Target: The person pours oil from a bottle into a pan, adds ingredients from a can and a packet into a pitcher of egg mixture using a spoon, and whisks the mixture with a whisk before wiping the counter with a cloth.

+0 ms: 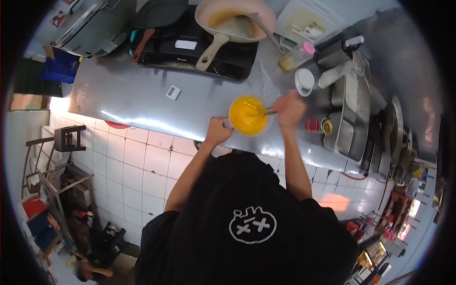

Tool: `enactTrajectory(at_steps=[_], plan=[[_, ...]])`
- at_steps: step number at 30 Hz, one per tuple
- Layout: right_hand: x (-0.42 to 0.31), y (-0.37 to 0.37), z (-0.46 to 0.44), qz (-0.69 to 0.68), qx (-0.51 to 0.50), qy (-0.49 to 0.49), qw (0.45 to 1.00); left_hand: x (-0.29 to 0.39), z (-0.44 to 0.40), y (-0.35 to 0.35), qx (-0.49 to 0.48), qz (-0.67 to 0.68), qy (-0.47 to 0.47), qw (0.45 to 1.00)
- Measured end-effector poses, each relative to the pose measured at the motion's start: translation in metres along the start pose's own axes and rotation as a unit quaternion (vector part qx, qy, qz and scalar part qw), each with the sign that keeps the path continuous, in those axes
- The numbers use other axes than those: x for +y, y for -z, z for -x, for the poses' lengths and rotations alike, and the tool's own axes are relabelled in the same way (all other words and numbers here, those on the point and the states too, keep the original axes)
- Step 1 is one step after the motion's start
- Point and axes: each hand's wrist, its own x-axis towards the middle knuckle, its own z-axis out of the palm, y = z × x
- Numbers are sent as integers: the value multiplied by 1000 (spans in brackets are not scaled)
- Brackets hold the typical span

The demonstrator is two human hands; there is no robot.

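Note:
A round vessel holding bright yellow liquid [248, 115] stands at the counter's front edge. My left hand [218, 131] is closed around the pale handle [228, 124] on the vessel's left side. On the other side my right hand [289, 110], smeared by motion, grips a thin metal utensil [270, 111]. Its far end dips into the yellow liquid, so I cannot make out its kind. A red can [312, 125] lies or stands right of my right hand, and a small white kitchen scale [304, 81] is above that hand.
Behind the vessel, a black stove [190, 66] bears a cream frying pan [221, 35] and a dark pan [161, 14]. A white timer [173, 92] lies on the steel counter [123, 90]. At right are a squeeze bottle [294, 58] and metal trays [349, 133]. Another person [90, 270] is lower left.

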Motion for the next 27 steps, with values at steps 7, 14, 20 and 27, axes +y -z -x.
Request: enactTrajectory(at_steps=[7,14,20,27], plan=[[-4,-10,-5,-14,-62,5,998,19,9,8,27,-37,-52,998],[7,-8,-1,22,-68,-53,996,9,12,3,26,-54,-60,996],[-29,-3,0,88,-16,104,991,15,2,4,29,-35,-60,997],[-7,-17,3,-69,-79,8,994,-8,-6,-1,70,-88,-107,988]])
